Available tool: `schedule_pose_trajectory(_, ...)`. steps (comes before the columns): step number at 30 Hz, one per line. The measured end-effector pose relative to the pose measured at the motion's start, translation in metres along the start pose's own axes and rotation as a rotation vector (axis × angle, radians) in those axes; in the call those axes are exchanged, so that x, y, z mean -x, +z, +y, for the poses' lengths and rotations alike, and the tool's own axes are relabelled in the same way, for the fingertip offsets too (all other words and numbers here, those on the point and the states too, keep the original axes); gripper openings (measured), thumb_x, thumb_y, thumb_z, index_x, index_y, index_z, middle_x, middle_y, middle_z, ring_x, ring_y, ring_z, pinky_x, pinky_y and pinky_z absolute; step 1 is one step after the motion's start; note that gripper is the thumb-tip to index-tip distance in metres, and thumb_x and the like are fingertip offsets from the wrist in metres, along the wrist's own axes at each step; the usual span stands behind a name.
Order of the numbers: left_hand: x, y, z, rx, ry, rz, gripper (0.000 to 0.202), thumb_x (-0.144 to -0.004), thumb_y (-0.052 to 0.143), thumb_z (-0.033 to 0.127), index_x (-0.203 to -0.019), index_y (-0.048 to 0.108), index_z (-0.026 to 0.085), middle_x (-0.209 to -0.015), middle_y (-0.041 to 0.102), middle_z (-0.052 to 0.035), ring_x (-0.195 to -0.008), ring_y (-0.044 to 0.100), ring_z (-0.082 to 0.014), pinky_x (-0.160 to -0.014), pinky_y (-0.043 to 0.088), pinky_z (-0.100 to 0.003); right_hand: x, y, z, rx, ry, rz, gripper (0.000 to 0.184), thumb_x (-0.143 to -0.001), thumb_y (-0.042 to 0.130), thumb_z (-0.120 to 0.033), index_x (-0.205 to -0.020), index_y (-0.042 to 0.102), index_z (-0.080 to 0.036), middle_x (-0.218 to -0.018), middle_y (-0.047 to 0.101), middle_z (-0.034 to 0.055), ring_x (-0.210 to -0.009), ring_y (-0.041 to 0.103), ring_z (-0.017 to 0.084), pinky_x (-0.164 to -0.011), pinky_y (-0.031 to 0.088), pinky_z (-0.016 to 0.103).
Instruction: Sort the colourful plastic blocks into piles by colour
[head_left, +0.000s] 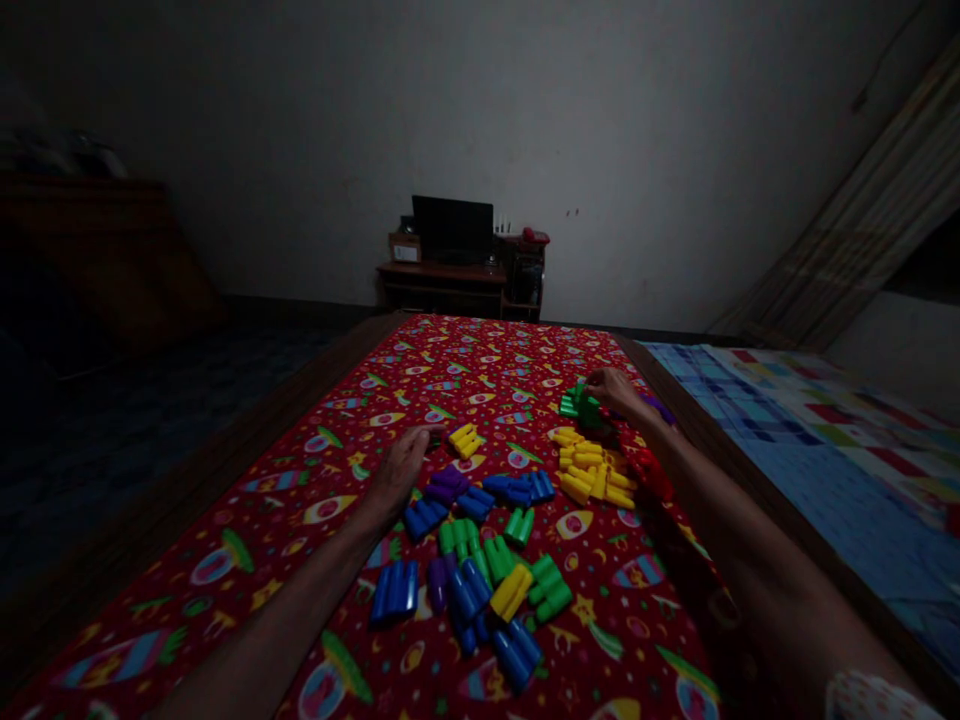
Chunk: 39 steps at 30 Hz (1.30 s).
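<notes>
My left hand (401, 470) lies palm down on the red rocket-print cloth (247, 530), its fingertips just short of a small yellow plastic block (465, 440). It holds nothing. My right hand (615, 392) is at the far right of the spread, with its fingers closed over a green interlocking block (583, 406). Between my forearms lies a loose heap of ribbed plastic blocks in several colours: a yellow cluster (589, 470), blue blocks (394, 592), green blocks (499, 558) and purple blocks (448, 485). Some red blocks (651, 473) are partly hidden by my right forearm.
The cloth covers a long wooden table, whose brown edge (697, 430) runs along the right. A checked blue bedspread (787, 440) lies beyond it. A low wooden desk (442, 285) with a dark monitor (452, 228) stands against the far wall.
</notes>
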<state>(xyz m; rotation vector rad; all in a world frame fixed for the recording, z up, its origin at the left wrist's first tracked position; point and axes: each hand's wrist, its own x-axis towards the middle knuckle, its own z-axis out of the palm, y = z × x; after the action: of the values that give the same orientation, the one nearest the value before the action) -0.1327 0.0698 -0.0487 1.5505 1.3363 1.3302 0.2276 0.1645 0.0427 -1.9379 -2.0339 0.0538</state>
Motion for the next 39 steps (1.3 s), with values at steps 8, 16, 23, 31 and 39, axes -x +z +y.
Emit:
schedule_pose_trajectory(8, -0.001, 0.0, -0.001, -0.011, -0.001, -0.007, 0.053, -0.084, 0.044, 0.058, -0.106, 0.069, 0.017, -0.111, 0.07, -0.0114, -0.106, 0.064, -0.028, -0.098, 0.046, -0.044, 0.016, -0.009, -0.015, -0.088, -0.041, 0.077, 0.028, -0.084, 0.052, -0.019, -0.099, 0.074, -0.012, -0.095, 0.074, 0.0132, -0.088, 0.068, 0.021, -0.074, 0.047, 0.026)
schedule_pose_trajectory(16, -0.001, -0.001, -0.005, 0.001, 0.0, -0.015, 0.053, -0.085, 0.045, 0.059, -0.107, 0.069, 0.016, -0.111, 0.07, -0.0116, -0.106, 0.064, -0.0272, -0.099, 0.046, -0.044, 0.104, -0.016, -0.092, -0.252, -0.687, -0.274, 0.02, -0.081, 0.055, -0.012, -0.088, 0.073, -0.015, -0.076, 0.072, 0.0049, -0.063, 0.06, 0.012, -0.057, 0.036, 0.021)
schedule_pose_trajectory(23, 0.001, 0.003, 0.007, 0.037, -0.009, -0.003, 0.055, -0.082, 0.047, 0.059, -0.105, 0.068, 0.013, -0.112, 0.069, -0.013, -0.105, 0.064, -0.0268, -0.098, 0.047, -0.044, 0.152, 0.001, -0.12, -0.181, -0.905, -0.36, 0.017, -0.092, 0.053, -0.021, -0.084, 0.067, -0.015, -0.071, 0.064, 0.0035, -0.058, 0.048, 0.009, -0.055, 0.026, 0.023)
schedule_pose_trajectory(31, -0.001, 0.004, -0.001, 0.016, 0.033, -0.006, 0.05, -0.085, 0.044, 0.055, -0.106, 0.067, 0.015, -0.112, 0.069, -0.0117, -0.103, 0.065, -0.0256, -0.096, 0.048, -0.043, 0.171, 0.011, -0.137, -0.13, -1.003, -0.382, 0.013, -0.093, 0.052, -0.023, -0.096, 0.061, -0.015, -0.086, 0.064, 0.0065, -0.08, 0.055, 0.015, -0.065, 0.034, 0.025)
schedule_pose_trajectory(39, 0.0, 0.003, 0.006, -0.018, 0.044, -0.01, 0.052, -0.084, 0.044, 0.055, -0.106, 0.068, 0.014, -0.113, 0.069, -0.0123, -0.107, 0.063, -0.0269, -0.097, 0.047, -0.043, 0.166, 0.037, -0.158, 0.046, -1.061, -0.345, 0.021, -0.091, 0.047, -0.016, -0.109, 0.059, -0.017, -0.094, 0.065, 0.0081, -0.083, 0.057, 0.018, -0.068, 0.04, 0.027)
